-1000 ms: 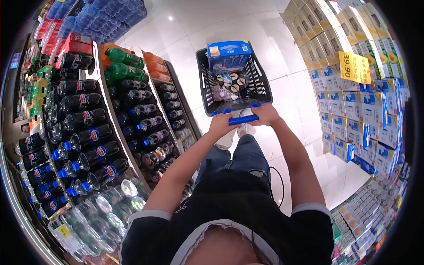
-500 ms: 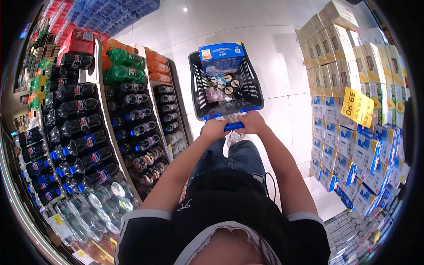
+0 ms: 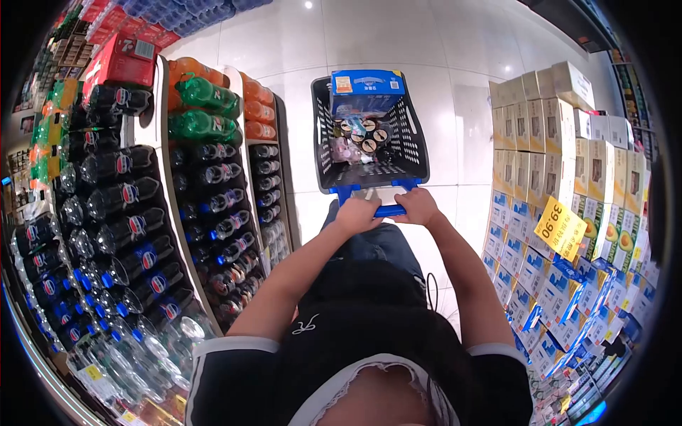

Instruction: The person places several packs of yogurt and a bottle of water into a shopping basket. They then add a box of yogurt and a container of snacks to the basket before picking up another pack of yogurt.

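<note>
Both my hands are closed on the blue handle (image 3: 390,211) of a black shopping cart (image 3: 423,153). My left hand (image 3: 359,215) wraps around its left part, and my right hand (image 3: 418,206) grips the right part. Inside the cart's perforated basket, a blue box (image 3: 368,99) stands against the far end. Nearer to me lie a cluster of dark, round-topped containers (image 3: 369,145) and a pinkish clear package (image 3: 345,150); I cannot make out what is in them.
Shelves of soda line the left, with dark cola bottles (image 3: 126,197), green bottles (image 3: 206,128) and orange bottles (image 3: 258,111). Stacked cartons (image 3: 522,135) form a wall on the right, bearing a yellow price sign (image 3: 560,228). Pale floor tiles (image 3: 383,35) stretch ahead of the cart.
The carton stacks, their price sign and the cola bottles have slid back toward me in view as the cart and I moved forward. Both hands keep their hold on the handle.
</note>
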Demonstrator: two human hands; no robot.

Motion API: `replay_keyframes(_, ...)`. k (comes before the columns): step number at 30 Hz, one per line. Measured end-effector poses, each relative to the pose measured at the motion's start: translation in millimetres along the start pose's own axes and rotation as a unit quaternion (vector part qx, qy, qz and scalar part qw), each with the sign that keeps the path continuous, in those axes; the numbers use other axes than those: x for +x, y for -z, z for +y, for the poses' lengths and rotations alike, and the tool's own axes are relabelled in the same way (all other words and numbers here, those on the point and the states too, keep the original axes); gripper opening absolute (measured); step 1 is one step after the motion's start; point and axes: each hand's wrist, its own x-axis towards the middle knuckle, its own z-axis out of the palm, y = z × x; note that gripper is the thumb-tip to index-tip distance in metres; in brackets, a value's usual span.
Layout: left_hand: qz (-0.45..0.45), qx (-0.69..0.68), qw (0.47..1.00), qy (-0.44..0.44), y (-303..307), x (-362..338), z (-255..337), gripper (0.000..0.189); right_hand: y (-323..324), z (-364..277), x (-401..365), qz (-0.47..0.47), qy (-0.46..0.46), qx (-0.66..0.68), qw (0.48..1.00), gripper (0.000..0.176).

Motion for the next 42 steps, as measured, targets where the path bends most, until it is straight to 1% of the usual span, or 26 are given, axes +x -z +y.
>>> replay_keyframes(2,0.004,-0.011,1.0,-0.007,15,10,-2,0.03,11,8,15,-0.079,-0.007,-0.026,0.997,0.051)
replay_keyframes(4,0.021,-0.033,0.999,-0.021,25,19,-10,0.03,17,17,28,-0.113,-0.01,-0.026,0.993,0.05)
replay_keyframes(5,0.02,-0.024,0.999,-0.025,32,27,-15,0.03,19,23,34,-0.094,-0.003,-0.027,0.995,0.05)
replay_keyframes(6,0.004,-0.056,0.998,-0.034,38,35,-19,0.03,25,25,40,-0.076,0.003,-0.026,0.997,0.049)
replay_keyframes(7,-0.012,-0.09,0.995,-0.043,44,40,-23,0.029,29,27,47,-0.07,0.001,-0.024,0.997,0.049)
replay_keyframes(8,-0.014,-0.086,0.995,-0.045,50,44,-27,0.029,35,31,53,-0.067,0.006,-0.026,0.997,0.05)
replay_keyframes(10,-0.029,-0.131,0.989,-0.056,60,57,-36,0.029,46,41,67,-0.062,0.012,-0.029,0.998,0.05)
replay_keyframes(12,-0.043,-0.141,0.987,-0.056,73,70,-45,0.027,54,51,81,-0.04,0.033,-0.032,0.998,0.051)
replay_keyframes(14,-0.032,-0.122,0.991,-0.041,87,83,-51,0.027,63,61,99,-0.044,0.027,-0.038,0.998,0.051)
replay_keyframes(16,-0.032,-0.118,0.992,-0.036,99,98,-59,0.027,72,76,115,-0.027,0.055,-0.041,0.997,0.05)
replay_keyframes(18,-0.004,-0.112,0.993,-0.037,111,112,-68,0.027,83,88,134,-0.039,0.055,-0.026,0.997,0.05)
replay_keyframes(20,0.005,-0.109,0.994,-0.029,118,126,-79,0.028,94,105,156,-0.045,0.061,-0.015,0.997,0.05)
replay_keyframes(22,0.011,-0.104,0.994,-0.018,134,145,-95,0.028,99,120,179,-0.052,0.091,-0.004,0.994,0.047)
replay_keyframes(23,0.023,-0.102,0.994,-0.016,140,152,-101,0.029,102,129,189,-0.025,0.114,-0.006,0.993,0.046)
replay_keyframes(24,0.034,-0.101,0.994,-0.011,146,158,-105,0.029,107,134,199,-0.028,0.122,-0.002,0.992,0.046)
replay_keyframes(26,0.037,-0.097,0.995,0.007,164,173,-115,0.03,116,149,226,-0.003,0.142,0.012,0.99,0.045)
replay_keyframes(27,0.06,-0.096,0.994,0.007,175,180,-118,0.03,118,158,239,0.007,0.159,0.026,0.987,0.045)
replay_keyframes(28,0.085,-0.098,0.992,0.007,185,186,-121,0.03,123,161,249,0.002,0.165,0.026,0.986,0.045)
replay_keyframes(29,0.056,-0.083,0.994,0.031,193,193,-125,0.03,128,166,261,-0.013,0.166,0.017,0.986,0.044)
replay_keyframes(30,0.051,-0.079,0.995,0.045,197,199,-132,0.029,136,175,275,-0.029,0.167,0.006,0.985,0.043)
replay_keyframes(31,0.057,-0.082,0.994,0.04,207,208,-139,0.029,144,184,288,-0.041,0.176,0.002,0.983,0.043)
replay_keyframes(32,0.059,-0.089,0.994,0.037,213,209,-142,0.029,149,186,295,-0.016,0.187,0.017,0.982,0.043)
replay_keyframes(34,0.096,-0.076,0.992,0.032,222,221,-151,0.031,154,193,312,0.032,0.206,0.05,0.977,0.041)
replay_keyframes(37,0.089,-0.071,0.993,0.026,232,232,-168,0.033,165,201,336,-0.018,0.209,0.066,0.975,0.04)
replay_keyframes(39,0.081,-0.069,0.994,0.011,236,234,-174,0.036,171,205,346,-0.015,0.222,0.074,0.972,0.04)
replay_keyframes(42,0.066,-0.064,0.996,0.001,240,237,-183,0.039,170,212,355,-0.046,0.233,0.081,0.968,0.04)
